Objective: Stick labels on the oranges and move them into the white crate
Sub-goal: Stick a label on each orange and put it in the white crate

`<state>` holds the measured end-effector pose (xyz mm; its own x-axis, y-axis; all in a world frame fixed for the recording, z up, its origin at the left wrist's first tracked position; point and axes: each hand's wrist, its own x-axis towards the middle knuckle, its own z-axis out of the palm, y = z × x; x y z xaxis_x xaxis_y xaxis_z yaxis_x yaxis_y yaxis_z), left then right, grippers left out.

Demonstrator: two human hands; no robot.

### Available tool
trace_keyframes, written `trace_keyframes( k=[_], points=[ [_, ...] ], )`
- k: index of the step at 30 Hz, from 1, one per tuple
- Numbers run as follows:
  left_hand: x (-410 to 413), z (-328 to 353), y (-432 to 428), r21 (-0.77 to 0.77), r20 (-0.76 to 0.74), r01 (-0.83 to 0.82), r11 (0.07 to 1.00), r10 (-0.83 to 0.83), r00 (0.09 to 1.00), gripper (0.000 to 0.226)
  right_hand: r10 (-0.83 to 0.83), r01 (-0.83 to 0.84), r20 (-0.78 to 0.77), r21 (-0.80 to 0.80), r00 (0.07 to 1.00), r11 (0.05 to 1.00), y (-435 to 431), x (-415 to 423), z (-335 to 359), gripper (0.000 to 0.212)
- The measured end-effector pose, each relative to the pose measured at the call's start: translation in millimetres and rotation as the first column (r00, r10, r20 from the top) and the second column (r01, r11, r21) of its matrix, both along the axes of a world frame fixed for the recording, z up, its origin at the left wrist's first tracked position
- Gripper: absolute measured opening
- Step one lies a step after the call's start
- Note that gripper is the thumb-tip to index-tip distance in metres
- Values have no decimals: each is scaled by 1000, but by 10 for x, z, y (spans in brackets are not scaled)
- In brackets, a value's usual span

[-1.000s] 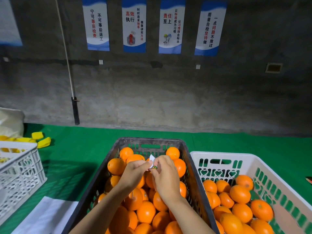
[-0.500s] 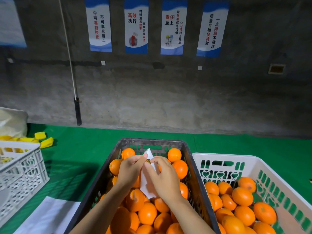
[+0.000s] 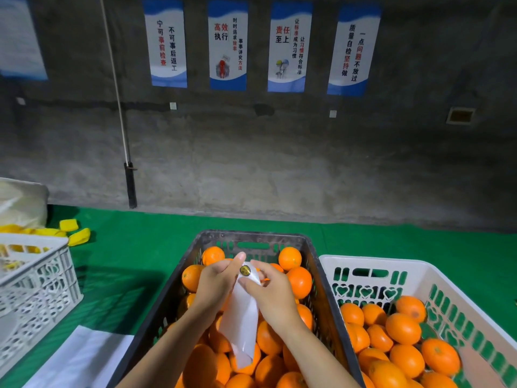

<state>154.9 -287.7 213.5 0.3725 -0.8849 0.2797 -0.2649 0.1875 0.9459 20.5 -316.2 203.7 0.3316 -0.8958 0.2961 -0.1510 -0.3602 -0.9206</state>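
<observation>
Oranges fill the dark plastic crate; more lie in the white plastic crate touching its right side. Above them, the left hand and right hand pinch a white backing strip bearing one round gold label.

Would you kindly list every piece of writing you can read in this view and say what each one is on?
First poster: "宁可事前检查 不可事后返工".
Second poster: "高效执行"; the smaller columns read about "时时追求效率 事事讲究方法".
Third poster: "责任至上"; the smaller columns read about "让标准成为习惯 让习惯符合标准".
Fourth poster: "一点问题不放过 质量自检坚持做".
Cut-off poster at far left: too blurred to read.
Round gold label on the white backing strip: print too small to read.
</observation>
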Motion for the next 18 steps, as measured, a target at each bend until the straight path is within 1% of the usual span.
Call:
trace_keyframes(
  k=[2,3,5,6,7,9,11,12,13,15,18],
  points=[
    [-13,2,-5,4,34,34,999,-34,999,54,-77,77,6,-83,997,994,-16,-23,-15,8],
    [-12,1,-12,17,47,42,999,-43,998,50,-110,110,5,-132,994,985,-28,-33,-21,10],
    [-9,2,-22,32,68,19,999,-22,997,26,-160,154,-16,-203,987,967,-36,-42,-41,28],
    [-14,13,-14,27,81,15,1000,-17,997,17,-174,164,-28,-220,984,962,-35,-38,-43,33],
    [-18,24,-10,19,95,22,1000,-23,995,14,-177,164,-39,-228,983,960,-34,-37,-42,36],
    [-14,40,-2,-21,80,56,998,-54,995,16,-179,165,-46,-222,983,961,-41,-30,-51,39],
    [-10,50,10,-66,55,92,994,-89,995,25,-195,177,-65,-216,979,960,-50,-28,-57,38],
    [-12,51,12,-81,80,99,992,-92,992,29,-207,184,-83,-231,975,956,-53,-34,-60,37],
    [-16,45,15,-94,133,97,991,-84,987,32,-227,193,-105,-264,968,945,-53,-43,-62,36],
    [-23,23,22,-123,293,61,991,-22,956,33,-312,233,-171,-367,935,900,-36,-58,-72,34],
    [-6,-8,11,-202,531,25,979,89,843,27,-450,273,-230,-538,863,798,2,-74,-70,20]
  ],
)
